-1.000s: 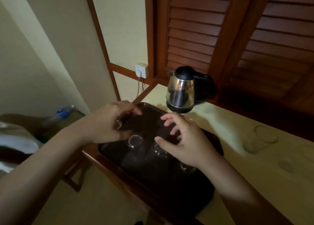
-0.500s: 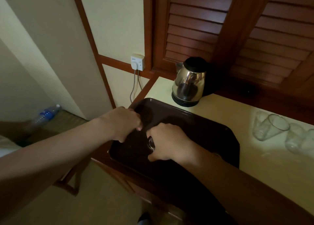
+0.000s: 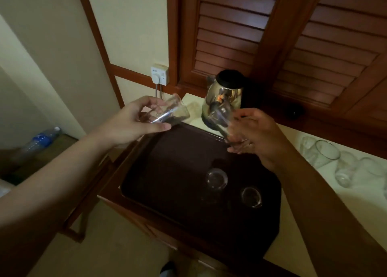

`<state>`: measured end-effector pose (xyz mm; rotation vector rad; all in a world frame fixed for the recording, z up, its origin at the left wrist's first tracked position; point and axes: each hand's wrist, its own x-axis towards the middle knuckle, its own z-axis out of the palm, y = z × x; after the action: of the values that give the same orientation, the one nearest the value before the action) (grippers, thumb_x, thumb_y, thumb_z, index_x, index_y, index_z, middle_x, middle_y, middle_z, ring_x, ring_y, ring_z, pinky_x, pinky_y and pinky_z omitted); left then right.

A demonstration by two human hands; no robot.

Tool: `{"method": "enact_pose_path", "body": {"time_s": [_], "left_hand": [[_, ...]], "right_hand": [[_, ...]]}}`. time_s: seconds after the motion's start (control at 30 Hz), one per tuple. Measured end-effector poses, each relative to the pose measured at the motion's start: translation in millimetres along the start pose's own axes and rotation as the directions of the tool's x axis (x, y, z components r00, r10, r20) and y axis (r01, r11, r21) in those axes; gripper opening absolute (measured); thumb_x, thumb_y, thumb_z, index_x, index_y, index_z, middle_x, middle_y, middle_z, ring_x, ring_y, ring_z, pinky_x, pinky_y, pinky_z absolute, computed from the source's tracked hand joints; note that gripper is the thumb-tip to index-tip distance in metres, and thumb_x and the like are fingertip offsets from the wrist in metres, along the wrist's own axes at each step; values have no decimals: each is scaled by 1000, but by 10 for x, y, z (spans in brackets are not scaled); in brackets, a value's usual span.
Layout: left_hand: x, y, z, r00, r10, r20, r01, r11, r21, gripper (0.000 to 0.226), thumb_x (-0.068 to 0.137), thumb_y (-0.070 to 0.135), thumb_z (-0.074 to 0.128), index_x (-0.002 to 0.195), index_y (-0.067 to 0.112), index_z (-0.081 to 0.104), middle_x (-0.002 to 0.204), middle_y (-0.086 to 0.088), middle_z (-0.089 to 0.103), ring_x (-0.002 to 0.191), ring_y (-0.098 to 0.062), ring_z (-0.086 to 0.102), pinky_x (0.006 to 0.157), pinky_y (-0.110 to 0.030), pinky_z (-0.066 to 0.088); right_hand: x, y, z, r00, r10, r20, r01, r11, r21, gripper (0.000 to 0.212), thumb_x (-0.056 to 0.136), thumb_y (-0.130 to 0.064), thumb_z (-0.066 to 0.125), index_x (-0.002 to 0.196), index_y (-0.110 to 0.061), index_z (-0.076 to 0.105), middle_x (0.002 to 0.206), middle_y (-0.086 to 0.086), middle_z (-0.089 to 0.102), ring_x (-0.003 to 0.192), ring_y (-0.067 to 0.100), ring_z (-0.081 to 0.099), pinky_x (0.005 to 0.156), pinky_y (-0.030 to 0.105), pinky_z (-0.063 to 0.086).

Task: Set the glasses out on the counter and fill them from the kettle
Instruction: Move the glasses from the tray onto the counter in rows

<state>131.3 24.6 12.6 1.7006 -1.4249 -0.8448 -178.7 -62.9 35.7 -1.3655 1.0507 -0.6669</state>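
Fingers of the left hand (image 3: 134, 122) grip one clear tumbler glass (image 3: 170, 113). The right hand (image 3: 254, 134) grips another clear glass (image 3: 222, 117), both above the dark brown tray (image 3: 167, 172), steel kettle (image 3: 225, 97) at twelve o'clock.

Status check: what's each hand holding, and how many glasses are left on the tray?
Left hand grips a tilted glass. Right hand grips another glass. Two glasses remain on the tray. Kettle untouched, nothing in the way.

Left hand (image 3: 134, 121) and right hand (image 3: 254, 135) raised, fingers curled.

Kettle (image 3: 225, 100): polished, mirror-bright metal, capped in black plastic. Glasses (image 3: 326, 154): clear and smooth. Tray (image 3: 178, 172): dark, matt; shutters (image 3: 232, 31): varnished wood.
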Motion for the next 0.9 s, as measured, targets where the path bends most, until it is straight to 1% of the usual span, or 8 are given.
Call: {"method": "enact_pose_path", "body": {"time_s": [0.13, 0.27, 0.37, 0.5, 0.6, 0.7, 0.8, 0.9], "left_hand": [[94, 306, 528, 998, -57, -3, 45, 833, -551, 67, 63, 32, 94, 123, 16, 68, 104, -3, 72, 92, -22, 72, 79, -33, 57], [103, 785, 1095, 998, 39, 44, 0, 745, -667, 49, 76, 3, 68, 124, 11, 60, 101, -6, 74, 97, -27, 74, 90, -42, 59], [58, 1230, 1563, 983, 116, 146, 28, 681, -732, 61, 56, 0, 69, 116, 4, 55, 96, -10, 73, 93, -27, 75, 95, -46, 56], [-31, 1729, 2285, 955, 187, 229, 54, 650, -758, 40, 61, 12, 76, 98, 12, 62, 82, -4, 70, 80, -25, 72, 83, -40, 59], [-105, 1957, 2860, 965, 182, 191, -7, 741, -671, 30, 70, 8, 81, 97, 8, 68, 81, -4, 73, 75, -21, 72, 79, -38, 59], [-146, 2001, 3419, 971, 204, 126, -99, 820, -564, 42, 71, 6, 86, 102, -9, 63, 85, -8, 72, 83, -22, 71, 90, -46, 59], [-164, 1824, 3867, 977, 196, 78, -125, 834, -537, 53, 70, 19, 88, 104, -13, 62, 94, -16, 71, 93, -33, 71, 96, -57, 56], [-172, 1585, 4171, 989, 148, 15, -128, 897, -422, 52, 69, 30, 86, 98, -7, 65, 92, -20, 72, 92, -40, 72, 88, -45, 58]], "right_hand": [[-164, 29, -495, 993, 97, 71, -115, 937, 329, 40, 78, -29, 62, 116, -20, 73, 114, 1, 60, 83, 21, 70, 81, 50, 63], [-434, 260, -1091, 993, 41, 106, -83, 900, 428, 51, 57, -29, 82, 104, -15, 67, 106, 8, 72, 73, 27, 73, 82, 54, 59], [-666, 413, -1572, 996, -24, 83, -13, 908, 419, 52, 59, -31, 86, 99, -16, 58, 97, 11, 75, 73, 33, 74, 78, 54, 58], [-973, 536, -2139, 992, -52, -114, 82, 957, 279, 34, 69, -15, 75, 101, -12, 68, 74, 9, 69, 64, 26, 67, 65, 39, 56], [-1129, 700, -2481, 963, -167, -213, 216, 949, 230, 14, 81, 3, 70, 92, -5, 69, 69, 10, 69, 57, 27, 66, 60, 36, 55], [-1288, 939, -2709, 922, -255, -290, 312, 935, 169, 21, 83, 17, 67, 84, -4, 66, 72, 3, 71, 61, 19, 68, 59, 31, 56], [-1406, 1239, -2835, 890, -340, -303, 359, 933, 7, 18, 79, 2, 74, 83, -16, 71, 82, 0, 75, 75, 20, 73, 67, 38, 61], [-1485, 1566, -2899, 890, -293, -349, 252, 955, -158, 20, 74, -30, 80, 86, -18, 70, 86, 1, 76, 84, 23, 74, 76, 44, 63]]}}
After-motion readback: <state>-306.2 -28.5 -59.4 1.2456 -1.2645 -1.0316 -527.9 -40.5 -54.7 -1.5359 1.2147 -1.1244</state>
